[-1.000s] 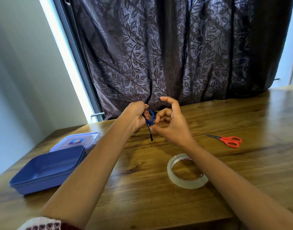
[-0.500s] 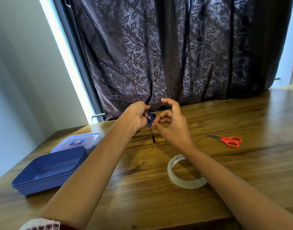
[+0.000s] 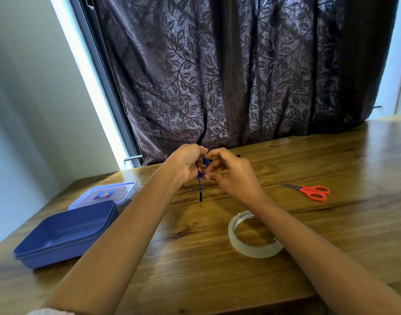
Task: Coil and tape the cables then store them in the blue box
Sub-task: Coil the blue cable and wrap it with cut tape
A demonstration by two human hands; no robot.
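Closer together now, left hand point(image 3: 187, 165) grips the blue cable point(image 3: 199, 187) while right hand point(image 3: 236, 176) pinches it, fingers curled.

I take this for a home room: a dark purple leaf-patterned curtain point(image 3: 229, 76) hangs behind a varnished brown wooden table point(image 3: 195, 276), beside a plain pale wall point(image 3: 24, 98).

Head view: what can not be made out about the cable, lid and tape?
All in the head view.
The blue cable: coil hidden between left hand and right hand.
The lid label: too small to read.
The tape roll: right edge behind the right forearm.
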